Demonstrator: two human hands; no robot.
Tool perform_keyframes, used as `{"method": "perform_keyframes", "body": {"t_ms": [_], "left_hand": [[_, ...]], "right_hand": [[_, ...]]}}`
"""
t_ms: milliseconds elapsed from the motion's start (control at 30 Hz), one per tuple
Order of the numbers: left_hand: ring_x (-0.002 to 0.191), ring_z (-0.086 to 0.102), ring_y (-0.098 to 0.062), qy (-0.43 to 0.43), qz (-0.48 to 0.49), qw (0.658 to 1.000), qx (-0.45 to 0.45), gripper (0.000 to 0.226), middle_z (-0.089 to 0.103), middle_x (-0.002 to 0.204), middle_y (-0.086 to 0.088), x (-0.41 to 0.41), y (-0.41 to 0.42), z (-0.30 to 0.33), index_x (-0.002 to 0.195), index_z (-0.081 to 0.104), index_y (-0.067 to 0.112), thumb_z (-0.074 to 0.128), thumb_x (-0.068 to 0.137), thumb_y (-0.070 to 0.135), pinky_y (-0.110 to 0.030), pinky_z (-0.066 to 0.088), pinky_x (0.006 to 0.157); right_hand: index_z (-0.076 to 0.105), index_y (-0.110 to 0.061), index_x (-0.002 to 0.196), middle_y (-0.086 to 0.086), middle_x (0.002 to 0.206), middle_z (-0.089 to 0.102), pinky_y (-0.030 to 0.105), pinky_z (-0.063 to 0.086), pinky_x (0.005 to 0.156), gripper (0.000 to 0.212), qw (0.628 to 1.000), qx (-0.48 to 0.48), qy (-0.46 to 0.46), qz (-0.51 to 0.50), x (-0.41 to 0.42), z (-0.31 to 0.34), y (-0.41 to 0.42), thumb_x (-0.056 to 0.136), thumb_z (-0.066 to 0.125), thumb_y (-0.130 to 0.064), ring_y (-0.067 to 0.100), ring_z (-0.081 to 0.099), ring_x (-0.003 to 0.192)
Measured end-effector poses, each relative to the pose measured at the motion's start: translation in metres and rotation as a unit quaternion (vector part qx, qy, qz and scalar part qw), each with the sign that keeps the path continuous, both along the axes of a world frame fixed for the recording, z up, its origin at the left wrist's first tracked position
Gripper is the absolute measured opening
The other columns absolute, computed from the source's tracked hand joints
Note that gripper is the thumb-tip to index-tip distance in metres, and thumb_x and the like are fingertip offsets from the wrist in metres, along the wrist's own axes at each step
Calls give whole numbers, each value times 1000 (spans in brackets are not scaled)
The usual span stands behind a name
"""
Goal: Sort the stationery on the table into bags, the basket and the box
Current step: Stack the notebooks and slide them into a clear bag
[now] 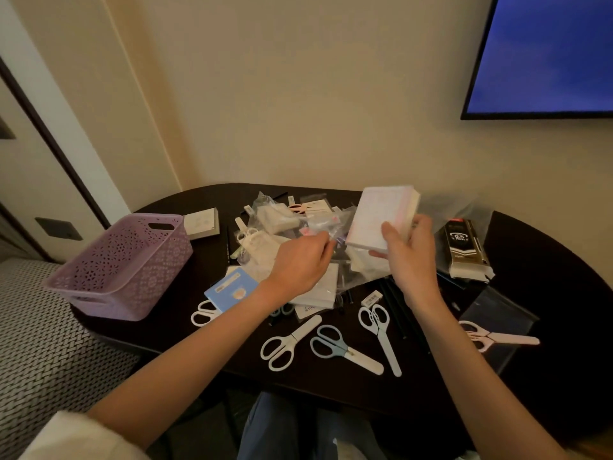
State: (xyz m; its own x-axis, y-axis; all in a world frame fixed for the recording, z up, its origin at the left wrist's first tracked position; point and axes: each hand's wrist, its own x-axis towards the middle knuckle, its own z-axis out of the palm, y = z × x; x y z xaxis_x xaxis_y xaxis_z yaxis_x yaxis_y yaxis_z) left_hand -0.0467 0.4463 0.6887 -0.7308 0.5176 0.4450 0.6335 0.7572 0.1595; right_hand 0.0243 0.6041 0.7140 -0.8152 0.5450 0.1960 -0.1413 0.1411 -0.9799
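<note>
Right hand (409,257) grips blurred notepad (381,216); left hand (300,263) fingers curled, pinch unclear.

Dim room with plain cream walls

A blue-lit, black-framed wall screen (544,54) hangs upper right; a dark rounded table (547,260) meets the wall; woven black-and-white upholstery (36,343) lies left.

"0.5 mm" on black pen box (464,247).

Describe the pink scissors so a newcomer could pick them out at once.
Start at the dark table and go to its near right edge. There, the pink scissors lie apart from the others, partly on a clear bag, blades pointing right. They are the only pink pair in the near row; the rest are white or blue-grey.
</note>
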Motion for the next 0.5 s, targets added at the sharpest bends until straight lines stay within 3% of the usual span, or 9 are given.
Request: {"method": "perform_keyframes", "body": {"t_ms": [67,200,300,433,500], "left_hand": [[56,47,-17,-7,7,1000,7,27,49,68,2,1,1,-2,81,43,19,36,104,30,-30,27,51],[62,56,-20,-15,21,999,27,30,55,71,0,-1,1,3,85,53,14,36,104,30,-31,34,53],[62,56,-20,3,18,1000,20,30,58,71,-1,1,-1,10,83,52,15,37,104,30,-33,39,52],[58,56,-21,50,17,999,3,31,59,67,-3,8,-11,25,80,51,15,38,103,31,-35,43,49],[58,54,-20,55,21,998,-9,31,57,66,-1,10,-16,30,80,51,15,37,103,32,-32,37,49]], "right_hand": [[34,-8,133,4,127,45,34,60,73,45,999,-16,-30,23,-1,-2,2,94,56,-12,20,53,114],[38,-6,136,11,128,51,45,58,81,47,987,16,-125,104,-3,-14,1,92,56,-9,26,56,115],[43,-2,132,11,124,55,48,58,81,41,980,40,-138,141,-7,-18,-7,93,55,-8,29,56,117],[47,-4,129,12,123,57,36,61,69,34,961,-95,-154,210,-18,-13,-20,96,53,-7,28,60,111],[52,-3,121,13,118,60,41,61,73,24,943,-156,-159,248,-23,-13,-25,96,51,-4,27,63,106]]}}
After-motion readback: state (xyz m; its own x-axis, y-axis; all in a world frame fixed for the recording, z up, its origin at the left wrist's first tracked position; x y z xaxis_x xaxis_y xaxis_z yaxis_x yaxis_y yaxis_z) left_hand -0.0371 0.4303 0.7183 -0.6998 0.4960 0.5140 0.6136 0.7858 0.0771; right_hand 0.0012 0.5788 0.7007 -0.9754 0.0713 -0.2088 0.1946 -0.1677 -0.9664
